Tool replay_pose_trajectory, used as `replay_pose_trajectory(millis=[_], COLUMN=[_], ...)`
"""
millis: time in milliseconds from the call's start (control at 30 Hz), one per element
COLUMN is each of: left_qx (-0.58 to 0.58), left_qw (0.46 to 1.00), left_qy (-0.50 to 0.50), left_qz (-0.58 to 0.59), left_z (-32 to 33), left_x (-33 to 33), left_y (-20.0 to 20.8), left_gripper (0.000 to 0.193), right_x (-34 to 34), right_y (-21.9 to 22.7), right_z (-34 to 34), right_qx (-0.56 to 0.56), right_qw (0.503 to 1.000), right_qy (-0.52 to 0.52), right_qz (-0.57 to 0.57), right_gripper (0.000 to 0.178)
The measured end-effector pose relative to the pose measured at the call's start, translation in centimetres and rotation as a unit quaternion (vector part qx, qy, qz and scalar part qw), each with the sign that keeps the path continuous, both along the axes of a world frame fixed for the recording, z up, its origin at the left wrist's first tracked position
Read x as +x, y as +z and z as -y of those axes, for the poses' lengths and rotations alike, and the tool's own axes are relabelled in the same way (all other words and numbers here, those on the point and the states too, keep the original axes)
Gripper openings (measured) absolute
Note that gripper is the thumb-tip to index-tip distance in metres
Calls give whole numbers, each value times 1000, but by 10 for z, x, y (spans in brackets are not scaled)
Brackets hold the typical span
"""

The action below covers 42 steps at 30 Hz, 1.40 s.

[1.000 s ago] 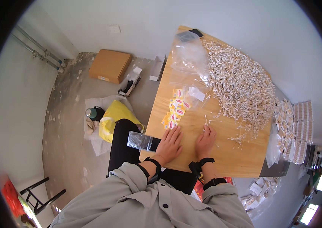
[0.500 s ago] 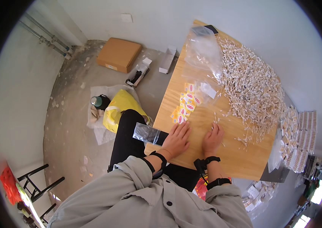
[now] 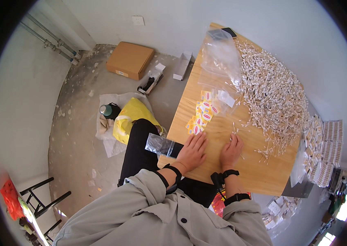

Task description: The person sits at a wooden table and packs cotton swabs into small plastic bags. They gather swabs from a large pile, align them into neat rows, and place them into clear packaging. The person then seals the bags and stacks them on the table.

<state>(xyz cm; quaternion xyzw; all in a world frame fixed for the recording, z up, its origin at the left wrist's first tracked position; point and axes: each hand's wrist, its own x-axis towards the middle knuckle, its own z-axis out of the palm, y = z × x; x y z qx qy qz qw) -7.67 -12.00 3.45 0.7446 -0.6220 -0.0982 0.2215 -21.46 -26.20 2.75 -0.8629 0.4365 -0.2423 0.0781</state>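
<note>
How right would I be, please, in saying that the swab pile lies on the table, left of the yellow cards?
Only the side is wrong: in the head view, the swab pile lies on the table to the right of the yellow cards, not the left.

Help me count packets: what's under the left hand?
The left hand lies over the wooden table, its fingertips at the edge of the nearest yellow-and-white packet. Whatever the palm covers, including any packet, cannot be seen.
</note>
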Motion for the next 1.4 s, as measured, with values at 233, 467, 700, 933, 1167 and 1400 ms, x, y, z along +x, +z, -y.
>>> replay_pose_trajectory(millis=[233, 467, 700, 933, 1167, 1400], left_qx=[-1, -1, -3, 0, -10, -28], left_qw=[1000, 1000, 1000, 1000, 1000, 1000], left_qy=[1, 5, 4, 1, -4, -8], left_qz=[1, 1, 8, 7, 20, -10], left_z=[0, -1, 2, 1, 2, 0], left_x=[0, 0, -1, 0, -1, 1], left_y=[1, 1, 0, 0, 2, 2], left_gripper=[64, 63, 60, 64, 65, 70], right_x=[0, 0, -2, -5, -17, -15], right_y=[1, 1, 0, 6, -6, -5], right_z=[0, -1, 1, -4, 0, -18], right_qx=[-8, 1, -7, 24, 71, 136], right_qw=[1000, 1000, 1000, 985, 981, 979], right_qy=[3, 2, 1, -55, -118, 28], right_qz=[4, -2, 11, 160, 139, 148], right_gripper=[38, 40, 39, 43, 25, 22])
